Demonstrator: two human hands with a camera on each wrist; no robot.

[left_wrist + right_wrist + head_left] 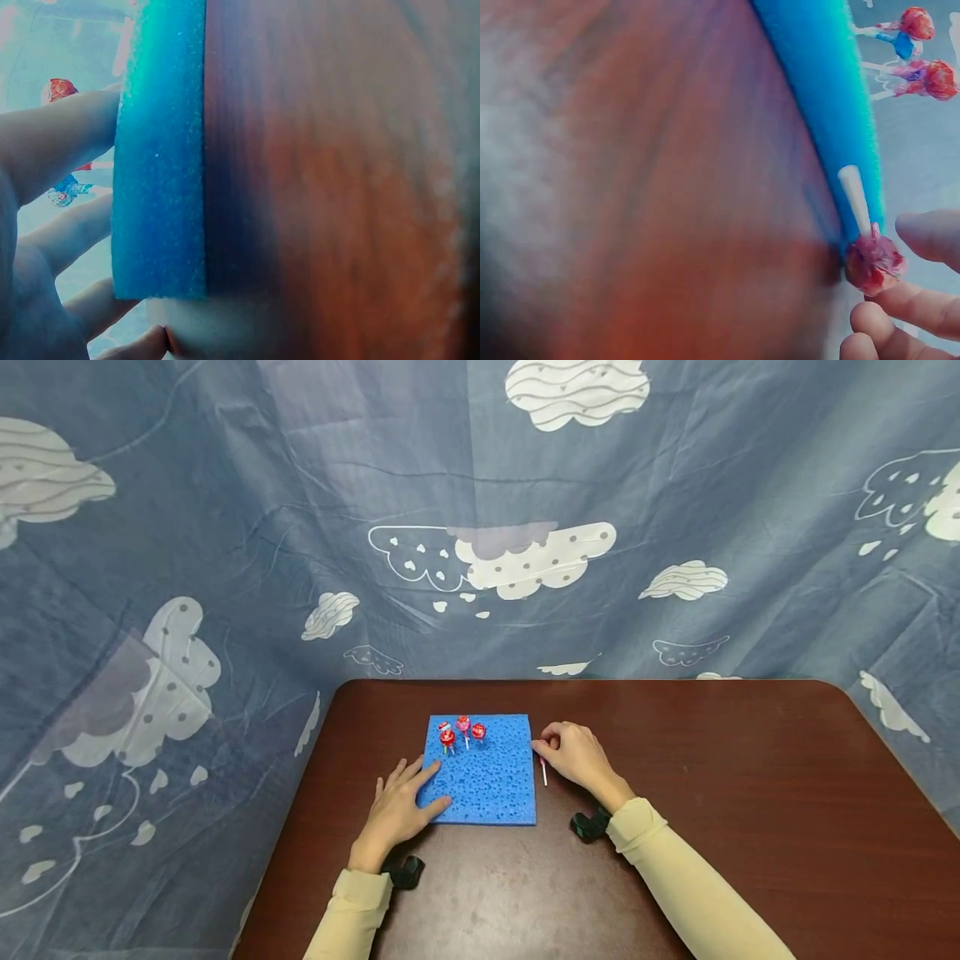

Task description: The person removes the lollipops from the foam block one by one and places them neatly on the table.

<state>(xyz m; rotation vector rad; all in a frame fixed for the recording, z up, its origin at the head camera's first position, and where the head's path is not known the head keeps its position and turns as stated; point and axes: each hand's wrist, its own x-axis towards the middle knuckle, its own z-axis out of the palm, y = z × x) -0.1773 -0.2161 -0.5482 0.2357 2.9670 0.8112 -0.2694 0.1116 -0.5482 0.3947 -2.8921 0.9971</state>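
Observation:
A blue foam board (487, 781) lies flat on the table, with several wrapped lollipops (463, 724) standing upright in its far left part. My left hand (397, 808) rests at the board's left edge, fingers spread, with the thumb and index finger over its top. In the left wrist view the straight fingers (60, 139) reach across the foam's side. Just beyond the right edge, my right hand (577, 756) has its fingers curled at another lollipop (876, 264), thumb and fingertips around its red-pink wrapped head. The white stick (544, 774) points back toward me.
The dark brown table (712, 793) extends to both sides and in front of the board. Behind it hangs a blue-grey cloth (480, 635) with cloud prints. A black wrist camera (590, 825) sits under the right wrist, another (405, 872) under the left.

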